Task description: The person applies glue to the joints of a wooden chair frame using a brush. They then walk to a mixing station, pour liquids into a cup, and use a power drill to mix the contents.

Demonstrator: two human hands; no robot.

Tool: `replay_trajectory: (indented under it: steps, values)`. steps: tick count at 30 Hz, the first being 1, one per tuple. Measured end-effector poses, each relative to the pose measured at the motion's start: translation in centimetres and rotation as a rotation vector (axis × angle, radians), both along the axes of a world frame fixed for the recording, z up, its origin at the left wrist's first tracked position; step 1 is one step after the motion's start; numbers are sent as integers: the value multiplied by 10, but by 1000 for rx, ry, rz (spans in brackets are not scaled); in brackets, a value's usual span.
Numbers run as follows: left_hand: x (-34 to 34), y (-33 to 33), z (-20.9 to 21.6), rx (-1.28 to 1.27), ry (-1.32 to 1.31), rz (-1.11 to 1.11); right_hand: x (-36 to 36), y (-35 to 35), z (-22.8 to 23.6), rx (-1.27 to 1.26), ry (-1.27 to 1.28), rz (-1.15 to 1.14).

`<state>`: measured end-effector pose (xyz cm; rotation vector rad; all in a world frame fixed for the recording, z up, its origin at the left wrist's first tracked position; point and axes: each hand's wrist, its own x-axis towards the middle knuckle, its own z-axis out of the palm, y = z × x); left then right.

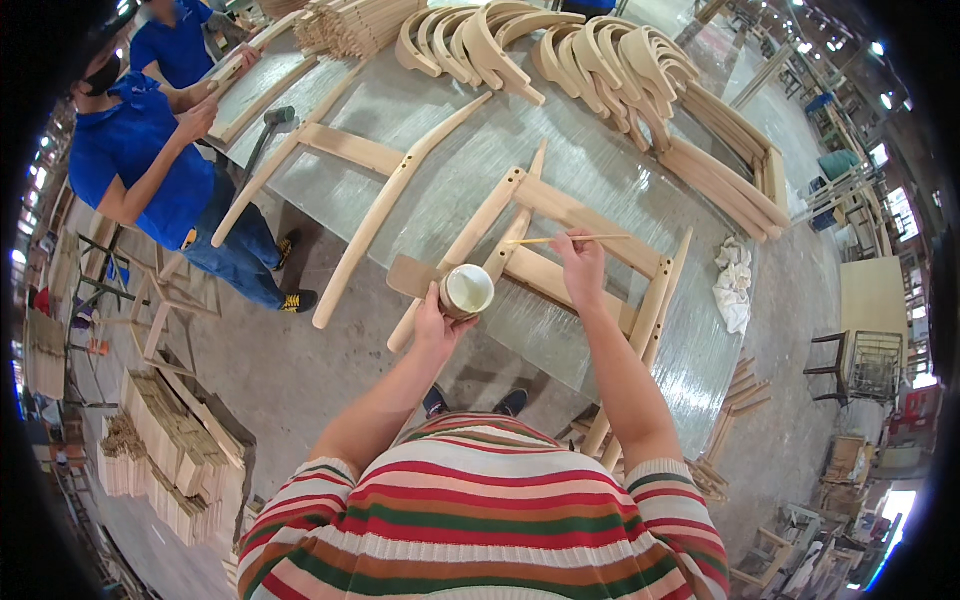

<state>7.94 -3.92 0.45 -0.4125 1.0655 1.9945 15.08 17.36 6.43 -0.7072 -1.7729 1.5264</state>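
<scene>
My left hand [437,322] is closed around a small round can [449,300], its top open and a whitish, glue-like substance inside. A flat brown piece [412,277] juts out beside the can; whether my hand touches it I cannot tell. My right hand [582,268] pinches a thin wooden stick [608,237], held nearly level above a pale wooden chair frame [590,226]. The stick's left end lies over a slanting leg of this frame. Dark holes show at the frame's joints.
Another chair frame [352,150] lies left on the plastic-covered table [330,205]. Curved wooden parts [480,40], straight slats [350,25] and long rails [725,185] are stacked along the far side. A white rag [733,285] sits right. Two people in blue [140,140] stand left, near a mallet [278,117].
</scene>
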Motion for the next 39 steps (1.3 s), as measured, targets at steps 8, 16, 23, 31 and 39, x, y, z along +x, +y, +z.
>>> replay_trajectory:
  steps: [8,16,23,31,39]
  values:
    - [8,-17,-7,33,65,27,-11,-5,-10,266,-165,23]
    - [13,-16,-4,-5,164,30,-18,2,-9,368,-230,24]
    - [11,-17,-7,27,173,41,-27,6,-6,531,-235,36]
    - [16,-12,0,30,206,48,-39,7,-5,798,-435,220]
    - [18,-11,2,61,238,30,-45,14,-5,932,-436,189]
